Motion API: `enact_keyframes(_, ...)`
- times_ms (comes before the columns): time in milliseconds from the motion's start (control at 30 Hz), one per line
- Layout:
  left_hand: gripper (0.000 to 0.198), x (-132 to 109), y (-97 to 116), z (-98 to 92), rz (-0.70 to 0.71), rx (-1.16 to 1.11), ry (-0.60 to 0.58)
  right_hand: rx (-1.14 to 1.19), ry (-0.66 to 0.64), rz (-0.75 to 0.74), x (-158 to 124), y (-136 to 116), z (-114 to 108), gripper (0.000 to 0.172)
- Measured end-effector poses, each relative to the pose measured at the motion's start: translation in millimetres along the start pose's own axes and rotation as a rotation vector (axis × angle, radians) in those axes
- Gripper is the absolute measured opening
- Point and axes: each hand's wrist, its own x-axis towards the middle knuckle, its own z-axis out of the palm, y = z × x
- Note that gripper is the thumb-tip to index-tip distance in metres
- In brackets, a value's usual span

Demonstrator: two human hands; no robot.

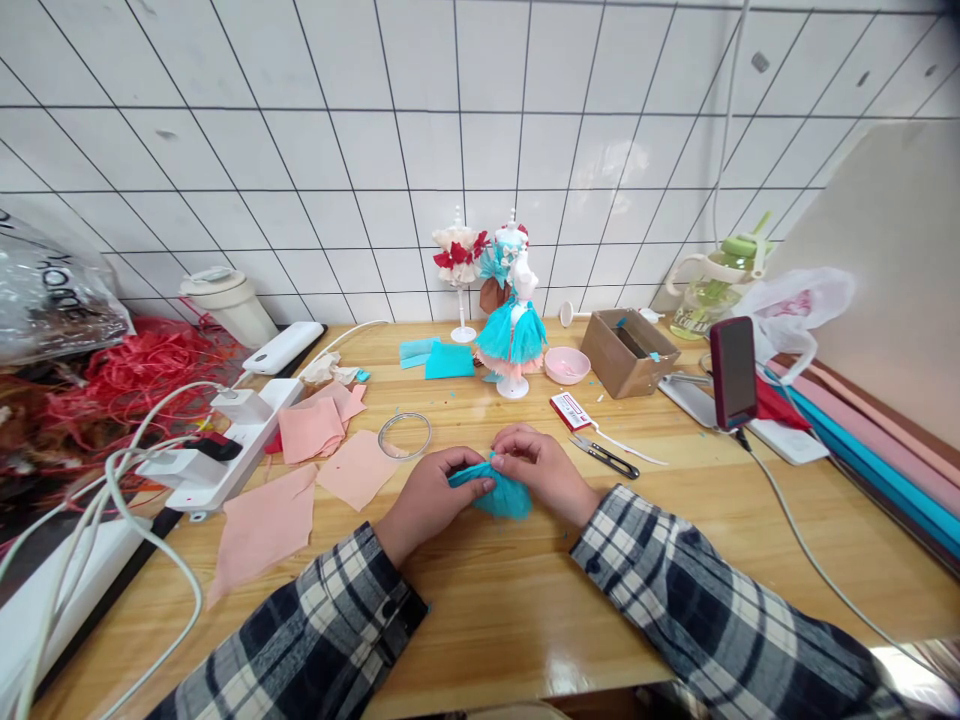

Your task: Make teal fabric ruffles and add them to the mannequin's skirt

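Note:
Between my two hands is a gathered piece of turquoise crepe paper (pixel 508 500), low over the front of the wooden table. My left hand (pixel 435 490) pinches its left side between thumb and fingers. At its upper edge, my right hand (pixel 536 468) grips it with thumb and fingertips. Behind them stands a small white dress form (pixel 523 275) wearing a turquoise skirt (pixel 517 335) with a peach layer beneath. Flat turquoise sheets (pixel 450 361) lie left of that form. A wire ring (pixel 405 436) is just beyond my left hand, and small scissors (pixel 604 458) lie right of my right hand.
Peach paper sheets (pixel 266 515) spread at left beside a power strip (pixel 240 440) with cables. At the back are another dressed form (pixel 460 270), a pink bowl (pixel 567 366) and a cardboard box (pixel 630 352). A phone (pixel 734 372) stands upright at right, near a green-lidded bottle (pixel 720 285).

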Motion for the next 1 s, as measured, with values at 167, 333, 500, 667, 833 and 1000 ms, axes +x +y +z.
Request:
enact_keyframes(167, 0.018, 2, -4, -0.3, 0.01, -0.018, 0.007, 0.316, -0.084, 0.207, -1, 5, 2, 0.027)
enact_keyframes(333, 0.022, 4, -8, -1.8, -0.055, -0.08, 0.09, 0.344, -0.018, 0.196, 1, 5, 0, 0.045)
enact_keyframes(500, 0.022, 5, -8, -0.9, -0.002, -0.011, 0.087, 0.242, -0.035, 0.204, 2, 10, 3, 0.032)
enact_keyframes(667, 0.027, -3, -13, -0.6, 0.034, 0.114, 0.075, 0.387, 0.042, 0.278, 3, 8, 5, 0.034)
enact_keyframes(833, 0.037, 6, -25, -4.2, 0.043, 0.136, 0.277, 0.507, 0.156, 0.211, 1, 3, -30, 0.034)
enact_keyframes(1000, 0.042, 73, -29, 1.3, -0.007, 0.362, 0.361, 0.625, 0.103, 0.289, -8, 20, -61, 0.04)
